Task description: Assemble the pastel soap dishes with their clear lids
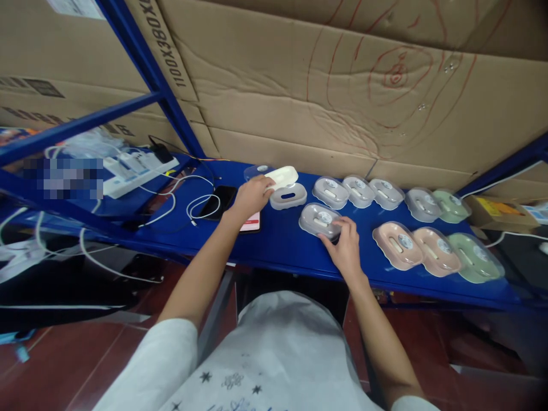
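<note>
My left hand (253,197) grips a cream oval tray (283,177) by its left end, tilted above a grey oval dish (294,197) with a slot in it. A clear lid (256,171) lies behind that hand. My right hand (345,242) has thumb and fingers closed round the right end of a grey dish with a clear cover and round label (317,221), which is at the blue shelf's surface. Part of a phone with a lit screen (252,222) shows beside my left forearm.
Several covered grey dishes (330,193) line the back of the blue shelf (274,245). Covered pink (398,245) and green dishes (475,257) sit right. A dark phone (218,202), white cables and a power strip (139,174) are left. Cardboard (265,85) stands behind.
</note>
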The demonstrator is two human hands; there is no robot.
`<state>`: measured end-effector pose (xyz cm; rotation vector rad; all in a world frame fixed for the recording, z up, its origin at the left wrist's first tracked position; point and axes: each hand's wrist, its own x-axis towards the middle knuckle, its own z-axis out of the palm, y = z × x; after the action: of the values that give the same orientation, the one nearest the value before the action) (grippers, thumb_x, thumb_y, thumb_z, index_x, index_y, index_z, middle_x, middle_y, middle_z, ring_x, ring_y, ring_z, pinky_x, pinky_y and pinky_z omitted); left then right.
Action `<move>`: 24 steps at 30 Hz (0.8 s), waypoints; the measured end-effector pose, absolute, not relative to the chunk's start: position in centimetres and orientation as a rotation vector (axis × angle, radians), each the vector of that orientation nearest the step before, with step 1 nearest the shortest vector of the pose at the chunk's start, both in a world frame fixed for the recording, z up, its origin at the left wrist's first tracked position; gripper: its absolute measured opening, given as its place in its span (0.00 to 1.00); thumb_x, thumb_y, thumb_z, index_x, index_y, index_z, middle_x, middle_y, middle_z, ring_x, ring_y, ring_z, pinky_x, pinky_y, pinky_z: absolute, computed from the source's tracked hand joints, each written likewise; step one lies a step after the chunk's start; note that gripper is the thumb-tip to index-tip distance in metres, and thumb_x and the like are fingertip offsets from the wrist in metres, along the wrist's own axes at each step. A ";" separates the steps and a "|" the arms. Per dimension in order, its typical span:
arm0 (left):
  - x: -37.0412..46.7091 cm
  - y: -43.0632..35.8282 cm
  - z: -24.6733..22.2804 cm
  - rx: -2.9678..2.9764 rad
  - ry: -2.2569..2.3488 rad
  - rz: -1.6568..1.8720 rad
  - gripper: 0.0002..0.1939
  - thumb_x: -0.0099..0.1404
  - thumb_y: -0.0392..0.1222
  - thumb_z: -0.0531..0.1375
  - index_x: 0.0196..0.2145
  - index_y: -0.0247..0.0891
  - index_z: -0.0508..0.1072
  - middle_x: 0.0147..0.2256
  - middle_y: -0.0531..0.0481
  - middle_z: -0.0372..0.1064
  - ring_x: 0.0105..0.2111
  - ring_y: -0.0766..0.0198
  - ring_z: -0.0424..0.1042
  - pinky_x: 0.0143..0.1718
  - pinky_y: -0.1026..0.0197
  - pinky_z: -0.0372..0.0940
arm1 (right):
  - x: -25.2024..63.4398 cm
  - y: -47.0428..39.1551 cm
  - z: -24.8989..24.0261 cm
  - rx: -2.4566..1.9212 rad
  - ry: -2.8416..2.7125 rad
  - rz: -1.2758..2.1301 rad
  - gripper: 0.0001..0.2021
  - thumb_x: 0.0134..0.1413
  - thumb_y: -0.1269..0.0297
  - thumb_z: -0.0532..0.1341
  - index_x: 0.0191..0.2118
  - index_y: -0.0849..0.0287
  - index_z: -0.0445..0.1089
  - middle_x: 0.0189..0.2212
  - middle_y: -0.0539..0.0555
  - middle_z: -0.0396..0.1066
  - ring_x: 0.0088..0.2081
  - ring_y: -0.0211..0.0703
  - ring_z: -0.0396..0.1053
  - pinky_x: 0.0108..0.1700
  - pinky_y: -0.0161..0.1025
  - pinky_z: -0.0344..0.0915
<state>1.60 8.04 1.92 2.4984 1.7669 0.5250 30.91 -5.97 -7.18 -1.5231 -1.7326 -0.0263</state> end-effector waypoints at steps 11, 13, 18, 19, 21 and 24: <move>3.5 -5.4 -3.7 2.762 1.415 0.625 0.14 0.76 0.32 0.56 0.52 0.39 0.78 0.49 0.42 0.78 0.49 0.50 0.77 0.50 0.49 0.71 | 30.7 -5.3 -5.1 -1.613 -1.789 -0.306 0.23 0.72 0.68 0.52 0.68 0.59 0.64 0.71 0.68 0.60 0.74 0.62 0.52 0.71 0.66 0.54; 3.5 -6.5 -4.5 2.773 1.381 0.635 0.14 0.76 0.31 0.56 0.53 0.39 0.78 0.50 0.41 0.77 0.50 0.50 0.77 0.50 0.49 0.71 | 30.0 -3.8 -4.0 -1.477 -2.015 -0.270 0.27 0.70 0.75 0.48 0.70 0.59 0.63 0.70 0.63 0.64 0.74 0.55 0.55 0.73 0.61 0.53; 3.0 -7.6 -5.9 2.711 1.316 0.844 0.09 0.78 0.38 0.59 0.50 0.40 0.79 0.50 0.42 0.77 0.50 0.51 0.78 0.49 0.49 0.72 | 26.6 2.7 -2.0 -1.424 -2.444 -0.244 0.26 0.69 0.76 0.52 0.69 0.64 0.65 0.68 0.66 0.67 0.71 0.57 0.60 0.74 0.62 0.48; 2.8 -7.6 -6.1 2.692 1.304 0.892 0.09 0.78 0.39 0.59 0.49 0.41 0.79 0.51 0.42 0.77 0.51 0.51 0.78 0.49 0.49 0.72 | 25.8 3.9 -1.7 -1.444 -2.487 -0.245 0.24 0.69 0.75 0.54 0.67 0.65 0.68 0.65 0.67 0.70 0.69 0.58 0.63 0.73 0.63 0.48; 2.5 -7.7 -6.5 2.657 1.286 0.968 0.08 0.78 0.40 0.59 0.47 0.41 0.79 0.52 0.41 0.76 0.53 0.51 0.78 0.51 0.48 0.73 | 24.7 5.4 -1.3 -1.457 -2.541 -0.245 0.18 0.68 0.75 0.56 0.59 0.66 0.74 0.57 0.68 0.77 0.63 0.59 0.70 0.72 0.63 0.50; 2.1 -7.8 -6.9 2.624 1.262 1.041 0.07 0.77 0.40 0.61 0.49 0.42 0.79 0.54 0.41 0.75 0.55 0.50 0.77 0.54 0.47 0.74 | 24.2 5.0 -1.0 -1.434 -2.554 -0.249 0.13 0.71 0.71 0.57 0.53 0.63 0.77 0.50 0.64 0.79 0.56 0.57 0.74 0.72 0.61 0.50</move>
<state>2.08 -7.79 -6.86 2.6241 1.2623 1.0408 24.24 4.98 -0.95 -1.4339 -2.5539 -0.2493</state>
